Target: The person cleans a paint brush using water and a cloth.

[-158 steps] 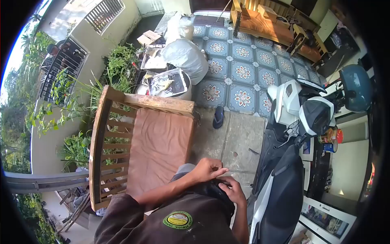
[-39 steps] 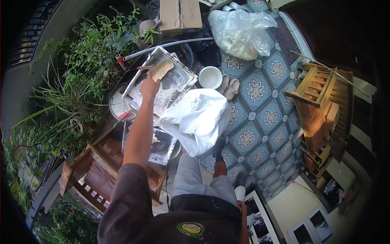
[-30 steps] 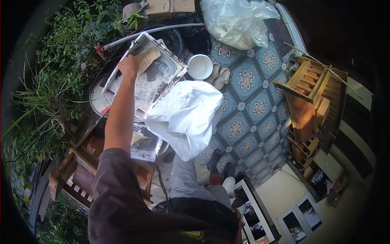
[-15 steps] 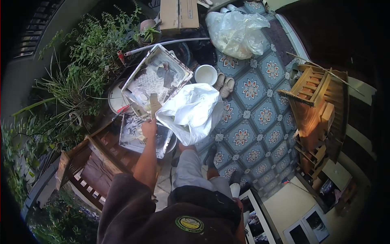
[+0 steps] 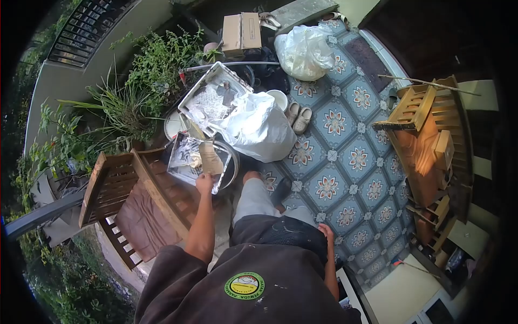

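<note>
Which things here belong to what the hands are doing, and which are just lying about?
In use, apparently:
- brown flat piece, in the left hand
- lower tray, beneath it

Probably just lying about:
- clogs
- cardboard box
- translucent bag

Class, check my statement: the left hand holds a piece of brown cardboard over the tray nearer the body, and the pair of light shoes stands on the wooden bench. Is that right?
Not quite: the head view shows the light shoes on the tiled floor. The left hand does hold the cardboard over that tray.
</note>
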Demonstrator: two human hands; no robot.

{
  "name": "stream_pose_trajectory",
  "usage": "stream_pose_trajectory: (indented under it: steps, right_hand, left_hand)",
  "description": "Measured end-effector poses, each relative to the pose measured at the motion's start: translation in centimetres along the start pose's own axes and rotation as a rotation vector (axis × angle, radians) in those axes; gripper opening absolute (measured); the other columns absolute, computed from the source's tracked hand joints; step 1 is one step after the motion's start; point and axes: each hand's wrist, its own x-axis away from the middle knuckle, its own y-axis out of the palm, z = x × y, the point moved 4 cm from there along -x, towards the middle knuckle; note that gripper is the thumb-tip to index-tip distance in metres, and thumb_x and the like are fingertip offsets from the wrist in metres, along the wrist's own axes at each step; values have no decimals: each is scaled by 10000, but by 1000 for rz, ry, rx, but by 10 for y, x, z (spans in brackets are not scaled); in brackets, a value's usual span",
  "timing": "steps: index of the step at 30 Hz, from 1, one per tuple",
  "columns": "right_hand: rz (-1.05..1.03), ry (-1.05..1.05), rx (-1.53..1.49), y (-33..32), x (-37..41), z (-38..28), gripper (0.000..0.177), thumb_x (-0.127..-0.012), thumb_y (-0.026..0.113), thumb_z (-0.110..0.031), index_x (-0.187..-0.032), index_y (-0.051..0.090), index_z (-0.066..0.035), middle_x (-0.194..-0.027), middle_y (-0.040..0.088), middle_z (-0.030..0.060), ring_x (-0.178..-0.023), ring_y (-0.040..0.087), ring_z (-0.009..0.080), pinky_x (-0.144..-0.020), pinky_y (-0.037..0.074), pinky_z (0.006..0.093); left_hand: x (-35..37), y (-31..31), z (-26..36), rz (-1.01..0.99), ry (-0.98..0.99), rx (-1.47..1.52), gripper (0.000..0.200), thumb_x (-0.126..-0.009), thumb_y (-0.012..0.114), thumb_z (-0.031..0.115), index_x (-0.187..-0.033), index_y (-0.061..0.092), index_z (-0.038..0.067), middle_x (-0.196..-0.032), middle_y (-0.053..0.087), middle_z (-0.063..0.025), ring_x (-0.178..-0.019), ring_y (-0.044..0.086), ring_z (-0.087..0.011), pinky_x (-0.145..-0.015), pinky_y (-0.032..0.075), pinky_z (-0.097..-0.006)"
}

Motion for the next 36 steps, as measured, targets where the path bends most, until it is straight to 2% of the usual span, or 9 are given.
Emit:
stream_pose_trajectory:
  steps: [2, 9, 12, 15, 18, 23, 26, 28, 36]
  right_hand:
    - [2, 48, -51, -25, 8, 18, 274, -826, 550, -138, -1061, 551, 4, -870, 623, 77, -781, 582, 143, -701, 453, 258]
    - [50, 66, 152, -75, 38, 39, 233, -828, 527, -131, -992, 595, 20, -861, 615, 64, -795, 565, 133, -730, 443, 255]
    - [72, 113, 244, -84, 31, 49, 231, -822, 531, -127, -990, 598, 18, -852, 616, 66, -780, 569, 129, -714, 443, 249]
    - [64, 144, 190, -69, 25, 23, 238, -813, 545, -128, -1000, 591, 11, -843, 615, 59, -731, 565, 112, -657, 442, 235]
    - [-2, 150, 119, -39, 10, -17, 271, -803, 564, -142, -1039, 566, -10, -828, 610, 45, -683, 554, 93, -596, 430, 225]
    - [-35, 168, 161, 24, -8, -98, 312, -805, 569, -162, -1098, 528, -61, -818, 604, 26, -686, 559, 94, -563, 424, 231]
    - [-41, 209, 271, 60, -7, -143, 292, -827, 543, -154, -1108, 531, -75, -841, 604, 18, -742, 572, 83, -586, 456, 240]
    - [-58, 172, 277, 76, -12, -152, 283, -830, 547, -169, -1106, 532, -109, -861, 611, 12, -739, 571, 80, -562, 440, 231]
    - [-26, 213, 58, 88, 8, -76, 280, -812, 586, -110, -1074, 545, -24, -808, 622, 66, -682, 582, 111, -585, 454, 217]
  left_hand:
    - [39, 10, -33, -91, -275, 110, 187, -848, 498, 186, -916, 573, 29, -809, 655, -68, -552, 627, -154, -375, 412, -236]
    - [132, 37, -152, 26, -551, 227, 203, -758, 489, 88, -876, 600, -35, -743, 644, -106, -529, 621, -200, -411, 456, -286]
    - [134, 24, -156, 10, -519, -21, 217, -735, 488, 96, -859, 631, -11, -748, 640, -141, -506, 612, -193, -442, 477, -303]
    - [101, -1, -130, 88, -313, -261, 316, -707, 501, 191, -946, 631, 29, -914, 640, -178, -910, 603, -325, -782, 459, -403]
    - [79, -34, -53, 136, -231, -440, 295, -759, 531, 277, -1003, 645, 158, -967, 642, -124, -913, 607, -309, -786, 468, -414]
    - [15, -67, -18, 165, -107, -519, 271, -756, 536, 240, -979, 652, 138, -946, 644, -126, -903, 613, -291, -782, 473, -395]
    - [-3, -75, -12, 124, -106, -658, 417, -724, 586, 270, -1124, 571, 154, -1095, 578, -120, -1020, 546, -293, -826, 432, -455]
    - [-6, -78, 6, 93, -133, -812, 631, -679, 634, 322, -1257, 444, 154, -1192, 486, -120, -1115, 452, -302, -868, 367, -512]
    - [-69, -17, 66, -77, 119, -745, 578, -692, 608, 358, -1201, 471, 121, -1148, 497, -151, -1082, 469, -336, -875, 387, -485]
